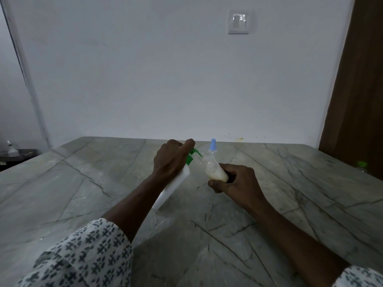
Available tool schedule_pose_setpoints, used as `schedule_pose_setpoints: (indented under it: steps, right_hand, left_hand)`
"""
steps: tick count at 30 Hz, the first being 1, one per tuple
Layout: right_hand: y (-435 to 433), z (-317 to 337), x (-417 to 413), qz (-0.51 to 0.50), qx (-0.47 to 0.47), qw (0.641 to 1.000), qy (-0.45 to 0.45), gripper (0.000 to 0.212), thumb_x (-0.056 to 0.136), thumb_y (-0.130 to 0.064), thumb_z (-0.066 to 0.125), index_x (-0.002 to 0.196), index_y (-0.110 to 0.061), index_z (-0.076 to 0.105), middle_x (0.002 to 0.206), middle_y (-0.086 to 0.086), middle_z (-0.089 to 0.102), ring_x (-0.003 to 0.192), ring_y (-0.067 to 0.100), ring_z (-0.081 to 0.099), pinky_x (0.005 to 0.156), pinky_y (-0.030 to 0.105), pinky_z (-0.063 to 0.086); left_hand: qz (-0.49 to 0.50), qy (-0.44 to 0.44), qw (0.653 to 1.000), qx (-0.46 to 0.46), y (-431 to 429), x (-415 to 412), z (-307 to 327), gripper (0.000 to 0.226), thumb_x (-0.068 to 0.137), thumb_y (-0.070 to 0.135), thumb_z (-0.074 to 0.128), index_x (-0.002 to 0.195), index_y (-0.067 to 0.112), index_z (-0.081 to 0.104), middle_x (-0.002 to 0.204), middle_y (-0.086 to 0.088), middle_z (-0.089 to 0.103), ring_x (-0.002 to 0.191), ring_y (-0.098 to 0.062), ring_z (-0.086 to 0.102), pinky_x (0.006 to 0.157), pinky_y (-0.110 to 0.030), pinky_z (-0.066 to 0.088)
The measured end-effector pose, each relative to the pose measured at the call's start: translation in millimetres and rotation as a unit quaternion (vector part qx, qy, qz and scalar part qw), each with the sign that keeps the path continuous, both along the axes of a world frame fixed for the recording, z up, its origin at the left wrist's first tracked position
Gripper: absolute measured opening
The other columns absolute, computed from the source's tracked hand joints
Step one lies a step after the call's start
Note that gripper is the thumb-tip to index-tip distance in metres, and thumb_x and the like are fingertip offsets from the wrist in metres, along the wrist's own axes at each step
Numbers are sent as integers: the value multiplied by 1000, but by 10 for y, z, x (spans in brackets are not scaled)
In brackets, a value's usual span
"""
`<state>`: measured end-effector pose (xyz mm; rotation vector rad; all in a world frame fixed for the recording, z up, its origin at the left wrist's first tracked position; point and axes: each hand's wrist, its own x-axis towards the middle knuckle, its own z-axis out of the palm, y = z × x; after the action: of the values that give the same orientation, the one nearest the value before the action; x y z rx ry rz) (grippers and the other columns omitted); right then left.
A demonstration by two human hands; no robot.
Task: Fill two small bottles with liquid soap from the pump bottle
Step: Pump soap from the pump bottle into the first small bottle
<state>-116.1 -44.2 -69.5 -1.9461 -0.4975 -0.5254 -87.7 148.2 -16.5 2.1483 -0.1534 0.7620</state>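
Soap work sits at the middle of the frame, over a wide grey marble bench [83,183] veined with dark cracks that fills the lower half of the view; a plain pale wall [165,79] rises behind it, and a brown wooden panel [356,90] runs down the right edge. Patterned white sleeves [83,255] enter from the lower corners. Next in size, the white pump bottle [172,189] leans to the right at centre, its base on or just above the bench, I cannot tell which. The left hand [172,160] wraps its upper part, fingers [189,142] curled over the green pump head [191,157], whose spout points right toward the small bottle. The right hand [240,181], just right of centre, has its fingers closed around the bottom of the small clear bottle [214,169], tilted with its open neck up and to the left, at the spout; creamy liquid fills its lower part. Directly behind it a second small bottle shows only its pale blue cap [213,144]. A light switch [238,21] is on the wall at upper right, and a green-capped object [361,164] sits at the far right edge of the bench
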Motion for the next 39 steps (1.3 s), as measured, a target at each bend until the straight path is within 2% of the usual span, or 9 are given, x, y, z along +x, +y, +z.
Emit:
schedule_pose_setpoints:
  steps: [4,7,13,16,20,27,32,35,39]
  right_hand:
    - [4,32,-12,-5,15,1000,-4,49,72,-19,86,118,-15,70,84,2,77,63,11,73,70,30,61]
    - [11,46,-23,-6,16,1000,-5,48,72,-19,85,118,-15,70,85,3,77,63,10,73,70,31,62]
    - [4,22,-10,-13,13,1000,0,46,71,-20,86,115,-15,72,83,3,77,63,11,73,71,36,62]
    - [5,4,0,-12,2,1000,3,50,70,-20,86,118,-16,71,88,2,78,67,12,74,72,33,62]
    - [5,1,0,-13,-6,1000,0,51,71,-21,86,119,-16,70,88,1,78,67,10,73,72,29,61]
    - [22,33,-23,-12,13,1000,-4,51,72,-22,86,120,-13,69,87,3,77,62,8,73,68,25,60]
    - [18,31,-29,-11,17,1000,0,50,72,-21,86,119,-13,70,86,2,77,62,9,73,68,26,61]
    - [26,26,-36,-15,5,1000,-4,50,72,-21,86,119,-15,70,88,1,77,63,7,73,70,27,61]
    - [32,19,-33,-11,-2,1000,-3,49,72,-19,86,118,-15,70,87,2,77,64,8,73,70,29,61]
  left_hand:
    - [3,2,1000,10,16,17,-20,78,88,71,42,73,0,72,68,-10,70,65,-25,60,64,-31,43]
    - [3,9,1000,-4,24,10,-20,86,82,81,41,76,2,76,69,-10,73,70,-25,67,71,-32,47]
    - [-2,9,1000,9,-12,-3,1,73,81,67,42,62,1,67,61,-13,61,55,-20,48,58,-29,37]
    - [7,-13,1000,8,-12,-14,3,75,66,67,32,69,4,73,69,-14,68,60,-23,54,60,-32,40]
    - [12,-9,1000,13,-7,-7,-8,64,75,60,36,71,9,74,72,-10,70,71,-29,63,66,-34,45]
    - [45,-6,999,30,8,18,-24,82,90,71,41,69,-3,68,72,-13,73,69,-29,65,67,-33,46]
    - [27,-2,999,29,-12,-4,-3,77,82,69,39,58,-1,61,60,-12,62,55,-24,52,58,-31,40]
    - [24,-15,999,20,-4,11,-7,77,67,68,33,68,1,70,67,-16,68,61,-29,59,62,-34,44]
    - [27,-17,999,11,1,-7,-5,66,64,63,32,62,9,69,66,-9,69,69,-28,64,64,-34,43]
